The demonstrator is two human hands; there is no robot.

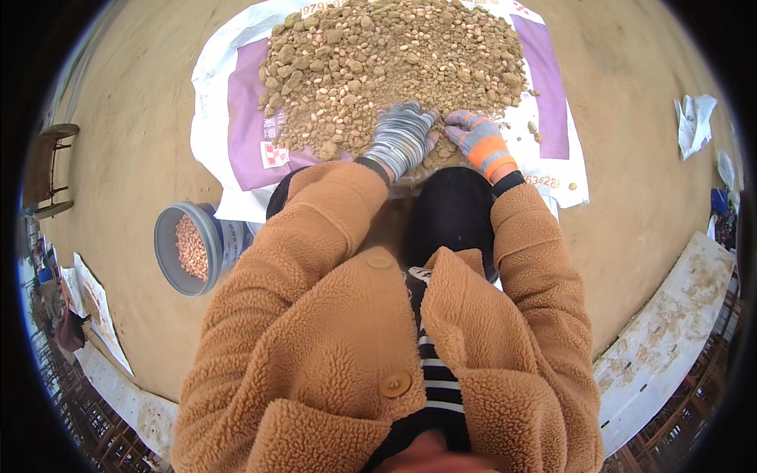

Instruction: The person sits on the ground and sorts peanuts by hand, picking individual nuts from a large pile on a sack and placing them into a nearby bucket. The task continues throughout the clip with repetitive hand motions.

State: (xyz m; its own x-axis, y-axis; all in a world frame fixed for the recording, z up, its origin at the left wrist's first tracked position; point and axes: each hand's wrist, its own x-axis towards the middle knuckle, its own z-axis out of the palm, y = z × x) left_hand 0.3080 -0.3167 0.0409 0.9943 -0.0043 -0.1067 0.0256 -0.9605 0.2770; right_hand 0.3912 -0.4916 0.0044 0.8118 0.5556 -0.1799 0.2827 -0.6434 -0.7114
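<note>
My left hand (404,137), in a grey striped knit glove, lies palm down on the near edge of a heap of soil clods (301,62) mixed with pinkish peanut kernels (338,119). Just right of it, my right hand (480,141), in a grey and orange glove, touches the same edge with its fingers bent. What lies under the fingers of either hand is hidden. The heap rests on a white and purple woven sack (248,124) that bears printing. To the left of my knees, a grey bucket (216,245) holds pinkish kernels.
A few loose clods (534,131) lie on the sack's right side. Crumpled white plastic (695,125) is on the floor at the far right. A wheeled metal frame (50,171) stands at the far left. Pale boards (665,343) edge the floor at lower right.
</note>
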